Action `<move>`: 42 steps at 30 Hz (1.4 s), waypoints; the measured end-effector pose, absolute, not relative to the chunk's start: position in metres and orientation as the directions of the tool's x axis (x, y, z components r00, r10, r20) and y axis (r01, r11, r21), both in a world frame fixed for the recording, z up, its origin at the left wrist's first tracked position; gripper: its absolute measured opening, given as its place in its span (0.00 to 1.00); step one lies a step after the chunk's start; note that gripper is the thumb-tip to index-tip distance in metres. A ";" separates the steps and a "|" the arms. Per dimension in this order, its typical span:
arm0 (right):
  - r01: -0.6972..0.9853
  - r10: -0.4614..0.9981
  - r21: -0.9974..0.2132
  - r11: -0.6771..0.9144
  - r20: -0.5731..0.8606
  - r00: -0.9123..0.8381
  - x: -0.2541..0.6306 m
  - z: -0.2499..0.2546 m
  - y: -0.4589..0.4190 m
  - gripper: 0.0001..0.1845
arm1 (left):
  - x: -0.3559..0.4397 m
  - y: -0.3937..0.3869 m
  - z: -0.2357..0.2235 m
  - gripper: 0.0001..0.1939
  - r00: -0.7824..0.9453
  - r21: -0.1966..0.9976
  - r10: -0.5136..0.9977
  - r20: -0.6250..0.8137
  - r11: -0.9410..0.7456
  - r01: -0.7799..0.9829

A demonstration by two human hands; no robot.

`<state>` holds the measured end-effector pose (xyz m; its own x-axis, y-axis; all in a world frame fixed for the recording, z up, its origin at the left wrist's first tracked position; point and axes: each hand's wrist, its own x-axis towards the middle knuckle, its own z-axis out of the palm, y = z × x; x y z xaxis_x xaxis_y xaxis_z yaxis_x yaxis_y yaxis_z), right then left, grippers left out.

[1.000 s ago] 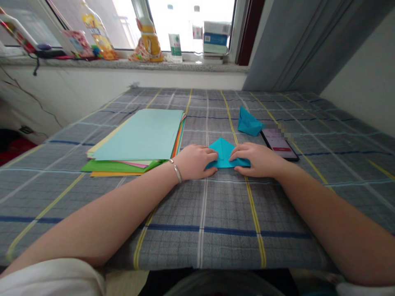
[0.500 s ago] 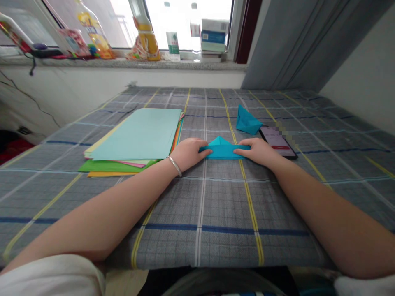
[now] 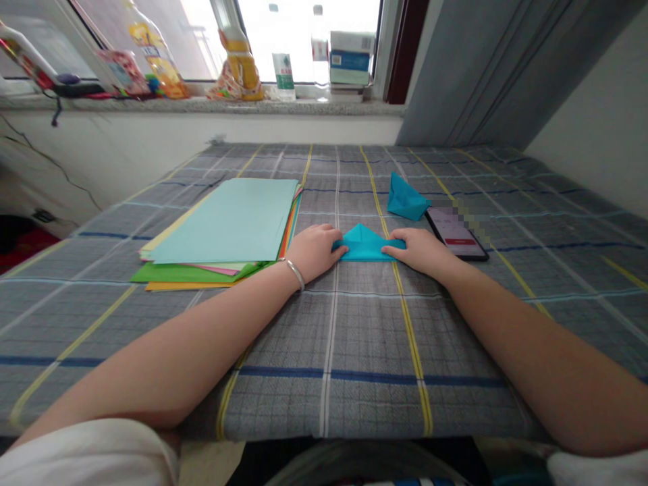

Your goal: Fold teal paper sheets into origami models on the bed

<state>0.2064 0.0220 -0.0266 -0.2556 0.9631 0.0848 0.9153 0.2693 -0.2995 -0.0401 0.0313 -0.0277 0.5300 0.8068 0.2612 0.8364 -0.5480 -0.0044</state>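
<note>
A folded sheet of blue paper (image 3: pixel 363 250) lies on the checked cloth in front of me, with a triangular peak on its far side and a flat strip along its near edge. My left hand (image 3: pixel 316 251) grips its left end between thumb and fingers. At the right end, my right hand (image 3: pixel 418 250) pinches it the same way. The undersides of the fingers are partly hidden. Beyond my right hand stands a folded blue paper boat (image 3: pixel 406 198), its tip touching or overlapping a phone (image 3: pixel 458 236).
A stack of coloured paper (image 3: pixel 227 219), pale blue on top, lies beside my left hand. The checked tablecloth (image 3: pixel 364 337) covers the table. Bottles, a snack bag and boxes stand on the windowsill (image 3: pixel 304 106) behind. A grey curtain (image 3: pixel 466 74) hangs at the right.
The near strip of the blue paper now looks flatter, and more of the peak shows. My hands have stayed at its two ends, with only slight shifts.
</note>
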 end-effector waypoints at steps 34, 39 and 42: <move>0.929 0.975 -0.355 0.105 -0.148 -0.167 0.241 -0.018 0.033 0.08 | -0.004 0.030 -0.042 0.26 0.713 0.124 0.689 0.127 -0.725 0.678; 0.957 0.975 -0.239 0.164 -0.108 -0.194 0.234 -0.013 0.031 0.06 | -0.001 0.032 -0.040 0.28 0.681 0.143 0.731 0.040 -0.679 0.720; 0.949 0.971 -0.272 0.160 -0.131 -0.201 0.236 -0.012 0.030 0.07 | 0.004 0.033 -0.041 0.28 0.631 0.135 0.775 0.024 -0.628 0.766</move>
